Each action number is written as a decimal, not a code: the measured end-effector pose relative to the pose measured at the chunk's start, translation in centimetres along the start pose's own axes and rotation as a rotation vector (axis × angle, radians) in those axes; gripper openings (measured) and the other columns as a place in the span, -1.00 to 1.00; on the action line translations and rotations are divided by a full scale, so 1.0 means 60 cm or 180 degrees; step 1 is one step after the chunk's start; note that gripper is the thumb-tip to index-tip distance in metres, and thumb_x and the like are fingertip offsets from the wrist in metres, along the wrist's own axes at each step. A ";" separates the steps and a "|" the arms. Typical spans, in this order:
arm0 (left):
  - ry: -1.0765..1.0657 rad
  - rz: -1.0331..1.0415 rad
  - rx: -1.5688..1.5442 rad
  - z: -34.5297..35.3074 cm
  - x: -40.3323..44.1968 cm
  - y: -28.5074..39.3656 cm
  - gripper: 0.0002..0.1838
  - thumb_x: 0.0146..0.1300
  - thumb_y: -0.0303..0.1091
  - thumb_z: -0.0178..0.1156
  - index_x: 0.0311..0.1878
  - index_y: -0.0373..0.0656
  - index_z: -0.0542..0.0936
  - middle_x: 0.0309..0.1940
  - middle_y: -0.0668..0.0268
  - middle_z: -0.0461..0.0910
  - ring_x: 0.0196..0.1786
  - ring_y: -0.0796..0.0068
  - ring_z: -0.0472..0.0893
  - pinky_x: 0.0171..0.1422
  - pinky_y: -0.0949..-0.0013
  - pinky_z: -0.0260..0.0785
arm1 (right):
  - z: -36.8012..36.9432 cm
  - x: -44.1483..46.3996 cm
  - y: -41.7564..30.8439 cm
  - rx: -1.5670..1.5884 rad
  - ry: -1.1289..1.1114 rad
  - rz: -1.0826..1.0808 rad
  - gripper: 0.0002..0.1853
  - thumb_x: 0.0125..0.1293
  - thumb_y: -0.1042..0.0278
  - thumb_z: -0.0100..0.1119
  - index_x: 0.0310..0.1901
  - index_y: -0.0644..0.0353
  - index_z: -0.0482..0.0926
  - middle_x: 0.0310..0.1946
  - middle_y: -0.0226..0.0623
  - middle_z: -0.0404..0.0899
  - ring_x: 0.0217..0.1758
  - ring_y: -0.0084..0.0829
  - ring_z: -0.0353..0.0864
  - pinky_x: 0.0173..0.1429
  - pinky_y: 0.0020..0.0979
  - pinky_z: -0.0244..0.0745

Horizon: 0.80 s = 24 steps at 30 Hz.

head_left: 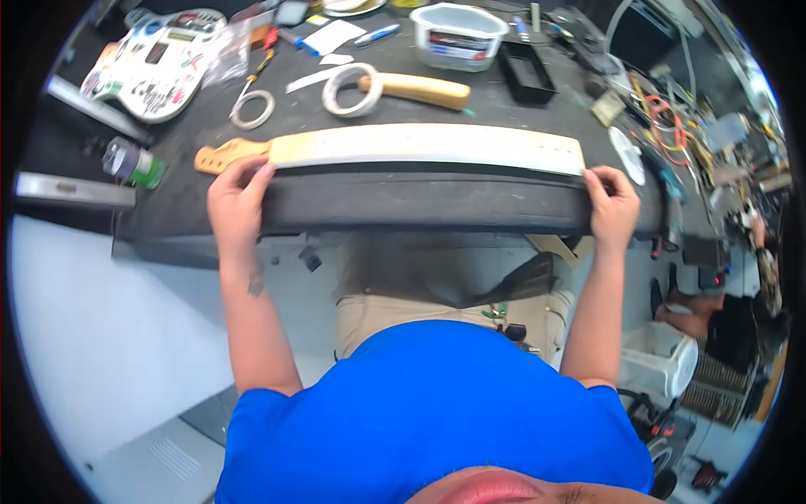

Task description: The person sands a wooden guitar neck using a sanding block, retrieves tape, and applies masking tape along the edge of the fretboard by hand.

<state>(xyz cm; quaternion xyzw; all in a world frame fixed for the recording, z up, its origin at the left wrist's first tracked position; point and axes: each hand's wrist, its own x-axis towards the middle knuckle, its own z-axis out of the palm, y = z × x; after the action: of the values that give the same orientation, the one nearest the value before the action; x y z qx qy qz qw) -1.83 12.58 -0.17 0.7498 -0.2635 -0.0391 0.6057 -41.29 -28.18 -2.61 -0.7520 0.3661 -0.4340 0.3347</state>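
A light wooden guitar neck (420, 141) lies lengthwise across the dark workbench, its headstock (231, 154) at the left. Along its near edge runs a pale, straight strip (420, 160). My left hand (239, 197) pinches the near edge beside the headstock, thumb and fingers together. At the far right end, my right hand (612, 197) pinches the near corner in the same way. Both forearms reach up from below. Just beyond the neck are a large tape roll (353, 90) and a yellowish wooden piece (420, 90).
On the dark bench (420, 202) stand a clear plastic tub (459, 38), a black tray (526, 71) and a stickered guitar body (159, 63). A green-labelled bottle (134, 164) is at the left. Cables and tools clutter the right. Another person's legs (693, 312) show at far right.
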 end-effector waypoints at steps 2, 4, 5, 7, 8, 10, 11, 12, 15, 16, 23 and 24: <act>0.0096 0.0012 -0.0203 0.002 -0.001 -0.015 -0.79 0.47 -0.49 0.51 0.09 -0.35 0.84 -0.08 0.29 0.87 -0.03 0.60 0.75 0.19 0.47 0.55 | -0.002 0.000 0.005 0.0039 -0.0005 0.0053 -0.82 0.43 0.35 0.62 -0.12 0.26 0.82 -0.25 -0.48 0.78 -0.19 -0.66 0.67 -0.01 -0.52 0.55; 0.0258 0.0098 -0.0072 0.007 -0.006 -0.011 -0.79 0.49 -0.46 0.49 0.10 -0.35 0.85 -0.08 0.30 0.87 -0.03 0.60 0.75 0.18 0.45 0.56 | -0.002 -0.001 0.000 -0.0041 -0.0016 0.0051 -0.81 0.45 0.35 0.62 -0.10 0.26 0.81 -0.25 -0.50 0.78 -0.18 -0.67 0.67 -0.01 -0.53 0.55; 0.0340 0.0138 0.0016 0.010 -0.008 -0.012 -0.78 0.50 -0.45 0.49 0.10 -0.35 0.85 -0.07 0.31 0.87 -0.04 0.60 0.74 0.16 0.44 0.57 | 0.000 -0.002 -0.001 -0.0027 -0.0017 0.0067 -0.81 0.46 0.35 0.61 -0.09 0.27 0.81 -0.25 -0.50 0.78 -0.18 -0.67 0.67 0.00 -0.53 0.55; 0.0504 0.0242 0.0347 0.019 -0.011 -0.005 -0.82 0.47 -0.47 0.50 0.05 -0.33 0.86 -0.13 0.32 0.86 -0.13 0.62 0.72 0.07 0.46 0.56 | 0.001 -0.003 -0.004 -0.0024 -0.0007 0.0101 -0.82 0.46 0.35 0.60 -0.09 0.27 0.81 -0.25 -0.50 0.77 -0.18 -0.67 0.67 0.00 -0.54 0.54; 0.0580 0.0291 0.0509 0.023 -0.013 -0.002 -0.84 0.46 -0.48 0.51 0.03 -0.32 0.86 -0.17 0.33 0.85 -0.17 0.63 0.72 0.02 0.46 0.56 | 0.001 -0.004 -0.008 -0.0069 -0.0033 0.0122 -0.82 0.47 0.36 0.60 -0.09 0.27 0.81 -0.24 -0.50 0.78 -0.17 -0.66 0.67 0.01 -0.53 0.55; 0.0634 0.0568 0.0776 0.029 -0.015 0.001 -0.83 0.44 -0.48 0.51 0.03 -0.30 0.86 -0.20 0.29 0.83 -0.20 0.59 0.72 -0.01 0.44 0.56 | 0.000 -0.004 -0.007 -0.0152 -0.0030 0.0107 -0.81 0.47 0.35 0.60 -0.09 0.29 0.80 -0.24 -0.48 0.78 -0.15 -0.65 0.68 0.04 -0.52 0.56; 0.0658 0.0709 0.0911 0.030 -0.016 0.002 -0.83 0.43 -0.48 0.51 0.03 -0.29 0.86 -0.22 0.27 0.82 -0.22 0.57 0.72 -0.03 0.43 0.55 | 0.000 -0.004 -0.007 -0.0191 -0.0026 0.0100 -0.81 0.47 0.35 0.60 -0.09 0.29 0.80 -0.23 -0.47 0.78 -0.13 -0.64 0.68 0.05 -0.51 0.56; 0.0655 0.0664 0.1003 0.030 -0.017 0.005 -0.83 0.44 -0.47 0.51 0.03 -0.31 0.86 -0.21 0.27 0.81 -0.19 0.56 0.72 0.00 0.43 0.56 | 0.000 -0.004 -0.007 -0.0168 -0.0072 0.0084 -0.80 0.48 0.34 0.59 -0.09 0.29 0.80 -0.21 -0.44 0.80 -0.11 -0.62 0.70 0.08 -0.50 0.57; 0.0675 0.0557 0.1144 0.034 -0.020 0.009 -0.81 0.46 -0.44 0.51 0.02 -0.34 0.87 -0.18 0.26 0.81 -0.13 0.54 0.74 0.07 0.43 0.56 | 0.001 -0.004 -0.009 -0.0107 -0.0159 0.0057 -0.80 0.48 0.34 0.58 -0.09 0.30 0.80 -0.11 -0.36 0.85 -0.02 -0.58 0.74 0.17 -0.48 0.59; 0.0710 0.0537 0.1110 0.035 -0.020 0.009 -0.81 0.46 -0.43 0.51 0.01 -0.35 0.87 -0.18 0.26 0.81 -0.13 0.54 0.74 0.06 0.43 0.55 | 0.003 -0.005 -0.010 -0.0084 -0.0160 0.0062 -0.81 0.48 0.35 0.58 -0.08 0.30 0.80 -0.08 -0.33 0.87 0.00 -0.57 0.75 0.19 -0.48 0.60; 0.0887 0.0564 0.0958 0.038 -0.020 0.007 -0.84 0.39 -0.52 0.52 -0.03 -0.36 0.86 -0.26 0.26 0.81 -0.27 0.57 0.69 -0.09 0.43 0.53 | 0.009 -0.007 -0.005 0.0122 -0.0173 0.0113 -0.82 0.52 0.37 0.54 -0.07 0.33 0.81 0.02 -0.24 0.90 0.05 -0.54 0.78 0.25 -0.46 0.61; 0.0899 0.0564 0.0969 0.039 -0.019 0.007 -0.84 0.39 -0.52 0.52 -0.02 -0.36 0.86 -0.26 0.26 0.81 -0.27 0.57 0.69 -0.09 0.43 0.53 | 0.010 -0.007 -0.009 0.0067 -0.0178 0.0145 -0.83 0.53 0.40 0.53 -0.07 0.35 0.80 0.02 -0.22 0.89 0.05 -0.54 0.77 0.25 -0.46 0.61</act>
<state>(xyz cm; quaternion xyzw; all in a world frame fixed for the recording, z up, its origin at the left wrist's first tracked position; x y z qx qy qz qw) -3.83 10.97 -0.72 0.8045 -0.2438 0.1598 0.5176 -40.74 -27.44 -2.58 -0.7518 0.3690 -0.4090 0.3626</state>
